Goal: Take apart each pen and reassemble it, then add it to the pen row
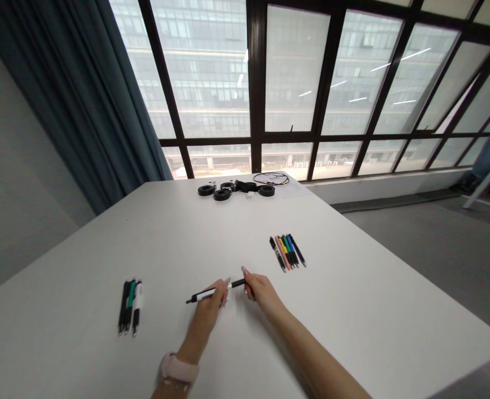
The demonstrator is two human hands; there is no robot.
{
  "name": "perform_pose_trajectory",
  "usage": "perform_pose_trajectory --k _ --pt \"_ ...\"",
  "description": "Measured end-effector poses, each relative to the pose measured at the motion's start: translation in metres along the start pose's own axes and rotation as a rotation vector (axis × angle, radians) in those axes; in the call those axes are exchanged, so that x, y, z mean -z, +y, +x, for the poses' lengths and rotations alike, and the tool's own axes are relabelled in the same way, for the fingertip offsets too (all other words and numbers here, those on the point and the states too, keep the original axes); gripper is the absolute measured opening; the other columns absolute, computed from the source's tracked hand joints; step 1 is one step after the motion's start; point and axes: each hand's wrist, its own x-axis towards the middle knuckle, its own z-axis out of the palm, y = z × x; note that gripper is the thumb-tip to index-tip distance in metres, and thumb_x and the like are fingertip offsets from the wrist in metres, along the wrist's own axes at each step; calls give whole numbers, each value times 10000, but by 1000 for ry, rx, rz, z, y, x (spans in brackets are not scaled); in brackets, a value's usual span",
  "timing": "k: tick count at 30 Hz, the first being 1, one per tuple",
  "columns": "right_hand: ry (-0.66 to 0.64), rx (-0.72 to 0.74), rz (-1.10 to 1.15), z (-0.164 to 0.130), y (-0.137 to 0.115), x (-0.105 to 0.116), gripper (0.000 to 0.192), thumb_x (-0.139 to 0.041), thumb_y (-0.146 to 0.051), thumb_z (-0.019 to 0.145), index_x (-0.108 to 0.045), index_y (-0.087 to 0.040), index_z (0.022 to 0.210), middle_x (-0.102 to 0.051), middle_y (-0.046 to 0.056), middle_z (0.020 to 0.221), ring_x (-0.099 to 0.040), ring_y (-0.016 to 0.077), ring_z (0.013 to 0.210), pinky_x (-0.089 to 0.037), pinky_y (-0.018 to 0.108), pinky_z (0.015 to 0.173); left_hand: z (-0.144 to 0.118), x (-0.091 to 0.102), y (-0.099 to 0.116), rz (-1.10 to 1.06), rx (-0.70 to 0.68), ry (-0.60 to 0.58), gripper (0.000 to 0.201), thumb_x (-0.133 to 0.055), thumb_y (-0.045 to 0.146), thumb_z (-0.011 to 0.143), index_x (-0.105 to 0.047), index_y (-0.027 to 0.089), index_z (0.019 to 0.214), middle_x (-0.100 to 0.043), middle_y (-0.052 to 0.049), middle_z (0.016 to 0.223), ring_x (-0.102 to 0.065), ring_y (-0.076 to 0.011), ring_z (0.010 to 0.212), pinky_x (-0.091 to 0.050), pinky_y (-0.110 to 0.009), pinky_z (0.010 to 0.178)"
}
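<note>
1. Two hands hold one black-and-white pen (215, 291) just above the white table (353, 310); this pen serves as the landmark below.
2. Left hand (212, 307): fingers pinch the pen near its middle; a pink watch (177, 370) sits on the wrist.
3. Right hand (259, 291): fingertips grip the pen's rear end.
4. Left of the pen, near the table's edge, lie three pens (129, 306) side by side, apparently already handled.
5. Beyond the pen and to its right lies a row of coloured pens (287, 252), apparently still waiting; judged so, the work is under halfway.
6. Far beyond the pen, by the window, black rings (222, 193) and a thin cable (272, 178) rest on the table.
</note>
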Motion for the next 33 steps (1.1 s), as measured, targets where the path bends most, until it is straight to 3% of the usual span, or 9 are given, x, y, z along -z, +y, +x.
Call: perform_pose_trajectory --k 8,11,15,20,28,33 --pt "-18 156 -138 -9 -8 -4 586 -381 -731 805 -437 -197 572 -366 -49 514 -328 101 506 -258 244 519 3 0 -2 -209 188 4 523 -574 644 630 -304 242 430 -307 58 454 -325 -111 485 -293 -259 527" --pt "24 196 -177 -13 -10 -7 583 -326 -722 832 -427 -202 588 -391 -37 549 -365 115 544 -283 247 546 0 0 2 -273 206 -14 521 -584 610 646 -291 241 424 -295 61 451 -307 -102 477 -285 -251 512" --pt "76 143 -223 -11 -9 -6 636 -222 -728 847 -400 -211 523 -365 -34 502 -364 122 519 -278 257 541 -1 1 4 -266 222 11 515 -592 593 641 -295 236 418 -299 61 448 -307 -97 471 -274 -243 494" --pt "38 171 -238 -8 -10 1 606 -314 -721 833 -402 -205 528 -355 -47 502 -356 113 520 -283 250 541 1 2 2 -250 206 14 535 -567 606 661 -271 234 415 -262 67 437 -287 -92 457 -267 -240 482" --pt "47 196 -77 -7 -9 -3 450 -533 -646 779 -524 -197 803 -477 -58 558 -447 108 535 -340 226 528 3 5 -1 -262 199 52 535 -570 611 665 -266 231 440 -283 64 455 -308 -87 455 -285 -234 475" --pt "-67 91 4 -7 -14 -2 495 -442 -604 829 -567 -150 981 -396 -111 344 -275 77 310 -203 216 383 3 5 2 -286 237 4 560 -587 640 640 -274 233 418 -288 62 440 -311 -88 449 -296 -236 467"
